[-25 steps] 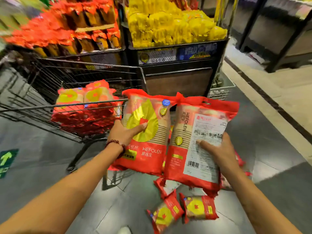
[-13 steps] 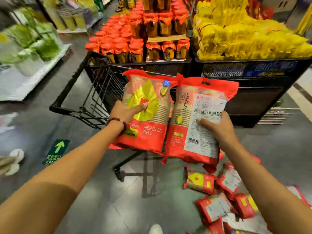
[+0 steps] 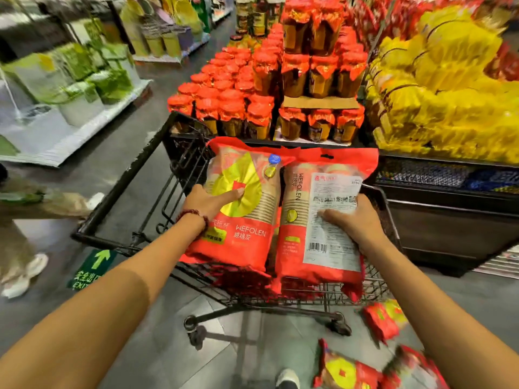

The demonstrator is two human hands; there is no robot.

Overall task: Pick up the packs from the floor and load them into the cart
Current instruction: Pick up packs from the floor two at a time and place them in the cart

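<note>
I hold two red packs over the black wire cart (image 3: 118, 192). My left hand (image 3: 209, 202) grips the left pack (image 3: 247, 237), whose front shows a yellow fan shape and the word WEFOLEN. My right hand (image 3: 355, 223) grips the right pack (image 3: 317, 248), which shows its white label and barcode. Both packs sit low inside the basket, over red packs lying on its floor (image 3: 247, 284). More red and yellow packs lie on the floor at the lower right, one near the cart wheel (image 3: 383, 321) and one by my foot (image 3: 345, 372).
Stacked red-capped jars (image 3: 252, 108) and yellow bags (image 3: 449, 108) fill displays right behind the cart. A shelf of green packs (image 3: 84, 77) lines the left aisle. A person's legs and pale shoes (image 3: 25, 273) stand at the left. A green exit arrow (image 3: 92, 268) marks the floor.
Both hands carried the two packs forward and down, from in front of the cart into its basket. My view shifted left and closer, and a person's legs came into view at left.
</note>
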